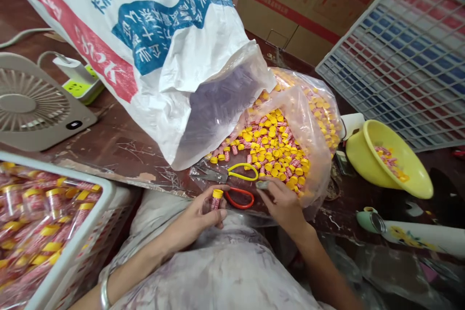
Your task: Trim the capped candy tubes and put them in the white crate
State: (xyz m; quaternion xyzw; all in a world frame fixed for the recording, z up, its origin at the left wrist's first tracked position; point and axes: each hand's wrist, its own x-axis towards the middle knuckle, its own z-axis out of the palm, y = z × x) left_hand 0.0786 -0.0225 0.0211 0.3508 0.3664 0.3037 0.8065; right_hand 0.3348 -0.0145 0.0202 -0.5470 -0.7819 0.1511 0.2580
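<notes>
One white woven plastic sack with red and blue print (pixel 203 48) is the largest thing; its upper end is cut off by the frame. Left of and nearer than the sack is one white plastic crate (pixel 109 186) of clear packs with yellow caps, too overlapped to count and partly out of view. Right of the sack stands one white wire grid panel (pixel 363 58), cut off at the edge. Against the sack's mouth lies one clear plastic bag (pixel 319 174) spilling pink-and-white tubes with yellow caps (pixel 276 150), far too many to count. Left of the sack is one beige fan (pixel 36 101); to its right, one yellow plastic bowl (pixel 370 160). Just below the sack's mouth lies one pair of scissors with a yellow and a red loop (pixel 241 186), its tips hard to make out.

Of the two hands, the left hand (pixel 207 213) grips one yellow-capped tube (pixel 217 198) upright between thumb and fingers, cap above them, lower end hidden. The right hand (pixel 286 203) pinches one small greyish piece (pixel 262 185), too unclear to identify.
</notes>
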